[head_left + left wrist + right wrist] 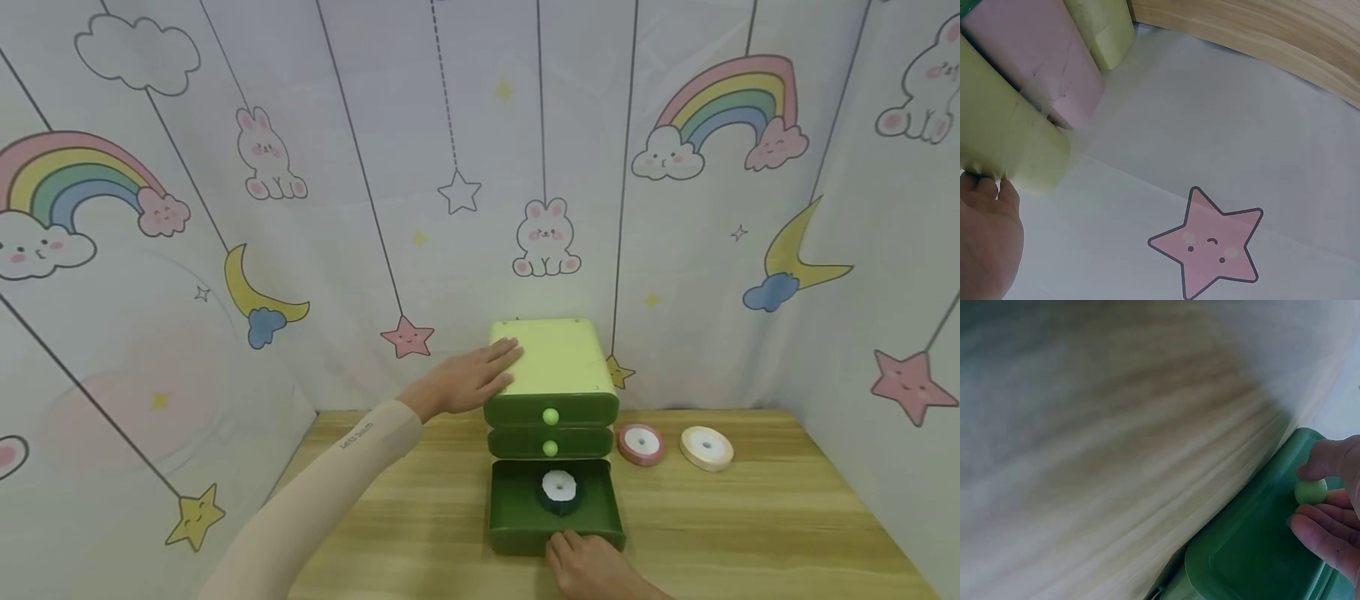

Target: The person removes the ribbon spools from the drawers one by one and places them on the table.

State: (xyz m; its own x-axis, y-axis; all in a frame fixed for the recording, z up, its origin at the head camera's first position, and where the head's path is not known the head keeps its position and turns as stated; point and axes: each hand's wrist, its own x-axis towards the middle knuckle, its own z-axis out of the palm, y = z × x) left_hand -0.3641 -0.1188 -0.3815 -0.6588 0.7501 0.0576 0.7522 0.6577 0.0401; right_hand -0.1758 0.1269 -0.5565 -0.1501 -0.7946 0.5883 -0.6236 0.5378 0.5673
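A small cabinet [558,358] with a pale yellow-green top and dark green drawer fronts stands on the table. My left hand [468,381] lies with straight fingers on the left part of its top; the left wrist view shows the cabinet's yellow and pink side beyond that hand. The bottom drawer [513,504] is pulled out, and a dark ribbon spool [559,487] with a white face sits inside. At the drawer's front, my right hand [592,568] pinches the round light green knob [1310,492] between thumb and fingers.
To the cabinet's right, a pink ribbon spool [641,443] and a cream ribbon spool [707,448] lie flat on the wooden table [757,517]. The two upper drawers [517,442] are closed. A printed cloth backdrop [360,250] stands behind and at both sides.
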